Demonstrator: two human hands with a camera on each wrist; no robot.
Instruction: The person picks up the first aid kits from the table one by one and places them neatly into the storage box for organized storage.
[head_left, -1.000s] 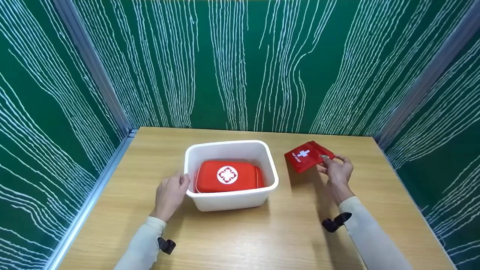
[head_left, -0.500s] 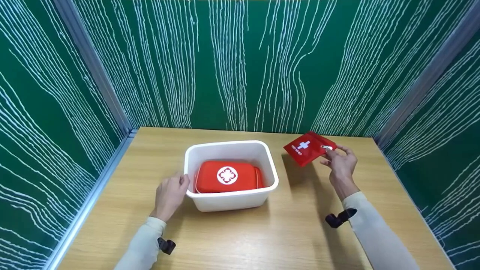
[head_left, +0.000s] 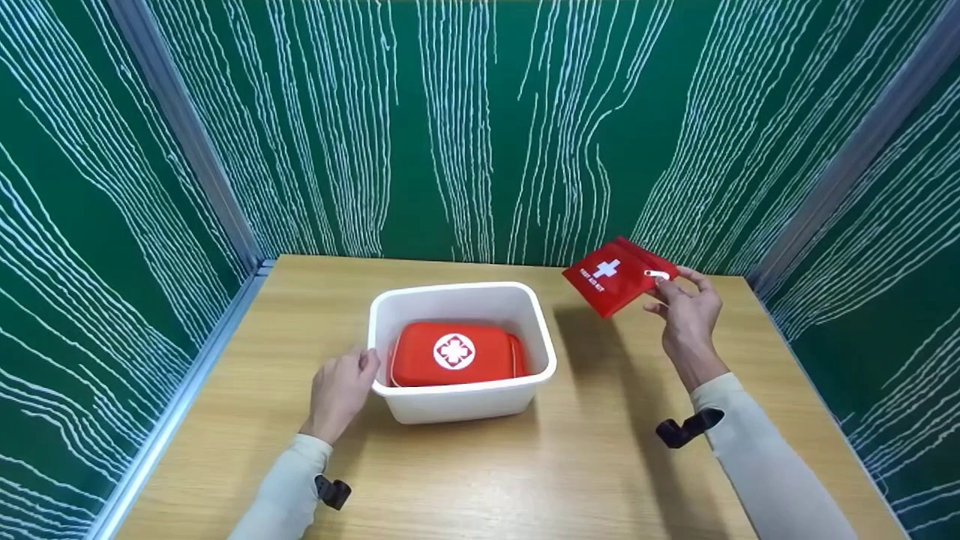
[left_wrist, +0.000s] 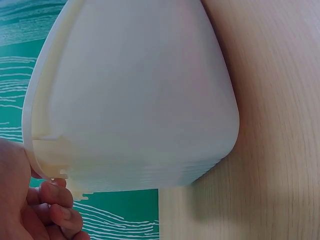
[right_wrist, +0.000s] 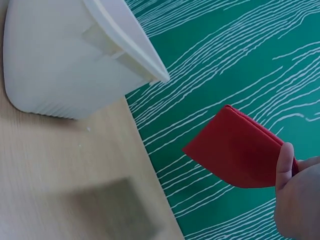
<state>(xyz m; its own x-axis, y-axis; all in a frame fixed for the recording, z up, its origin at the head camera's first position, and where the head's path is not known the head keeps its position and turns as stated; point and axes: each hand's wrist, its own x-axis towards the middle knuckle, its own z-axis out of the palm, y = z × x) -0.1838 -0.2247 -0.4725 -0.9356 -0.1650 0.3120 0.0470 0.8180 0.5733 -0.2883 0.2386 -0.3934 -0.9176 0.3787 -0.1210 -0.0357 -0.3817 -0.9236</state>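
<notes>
A white plastic bin (head_left: 465,403) stands on the table, and a red first aid case (head_left: 480,367) with a round white cross emblem lies inside it. My left hand (head_left: 340,391) grips the bin's left rim, thumb over the edge; in the left wrist view its curled fingers (left_wrist: 65,215) show under the rim. To the right of the bin, my right hand (head_left: 690,319) pinches a flat red first aid pouch (head_left: 611,281) by its zipper end. The pouch hangs above the table, as its shadow shows, and the right wrist view shows its plain side (right_wrist: 235,150).
The wooden table (head_left: 480,480) bears the bin, with metal frame rails (head_left: 180,390) along its left edge. Green panels with white wavy lines (head_left: 510,135) rise behind and at both sides. Each sleeve carries a black wrist camera (head_left: 690,427).
My right hand has lifted the red pouch higher off the table and moved slightly to the right and away. The left hand and the bin have stayed in place.
</notes>
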